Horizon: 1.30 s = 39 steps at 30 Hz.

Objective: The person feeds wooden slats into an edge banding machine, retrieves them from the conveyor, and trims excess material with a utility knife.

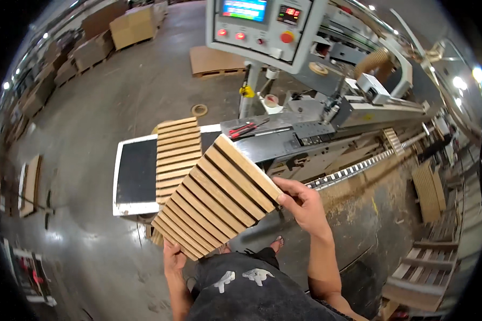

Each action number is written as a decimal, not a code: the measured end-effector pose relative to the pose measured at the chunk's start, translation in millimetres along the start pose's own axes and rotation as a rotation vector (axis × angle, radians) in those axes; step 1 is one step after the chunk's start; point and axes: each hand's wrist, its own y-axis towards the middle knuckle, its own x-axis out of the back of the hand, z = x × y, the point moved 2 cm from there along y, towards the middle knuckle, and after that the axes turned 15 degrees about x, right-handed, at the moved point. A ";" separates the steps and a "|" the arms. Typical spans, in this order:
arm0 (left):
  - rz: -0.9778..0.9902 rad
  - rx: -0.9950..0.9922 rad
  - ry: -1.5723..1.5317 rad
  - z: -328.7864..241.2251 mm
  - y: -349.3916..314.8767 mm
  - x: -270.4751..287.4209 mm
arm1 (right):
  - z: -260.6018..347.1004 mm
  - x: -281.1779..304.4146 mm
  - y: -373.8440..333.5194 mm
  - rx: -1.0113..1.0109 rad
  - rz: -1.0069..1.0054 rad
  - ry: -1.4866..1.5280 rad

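Observation:
Between my two hands I hold a slatted wood panel (214,195), light brown strips with dark grooves between them, tilted in front of my body. My left hand (173,257) grips its lower left corner. At its right corner my right hand (301,206) pinches the edge, thumb on top and the fingers partly hidden beneath. A second slatted panel (178,134) lies behind it on a white-framed table with a dark top (136,174); the held panel covers part of it.
A machine (321,136) with a control box (265,32) on a post stands ahead and right. Red-handled pliers (242,129) lie on its bed. A tape roll (199,110) is on the floor. Pallets (420,275) stand at right; stacked boards (131,27) far left.

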 end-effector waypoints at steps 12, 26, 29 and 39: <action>0.121 0.173 0.099 11.5 55.1 -61.4 | 20.8 78.3 -73.2 -0.035 -0.315 -0.160; 0.007 0.464 0.364 61.4 168.0 -163.8 | -110.7 149.9 -206.3 -0.698 -0.410 0.213; 0.321 0.436 -0.016 88.6 199.2 -180.5 | -140.9 135.6 -232.3 -0.643 -0.658 0.311; 0.072 0.587 -0.434 173.0 226.7 -182.1 | -181.1 93.8 -220.6 -0.718 -0.957 0.473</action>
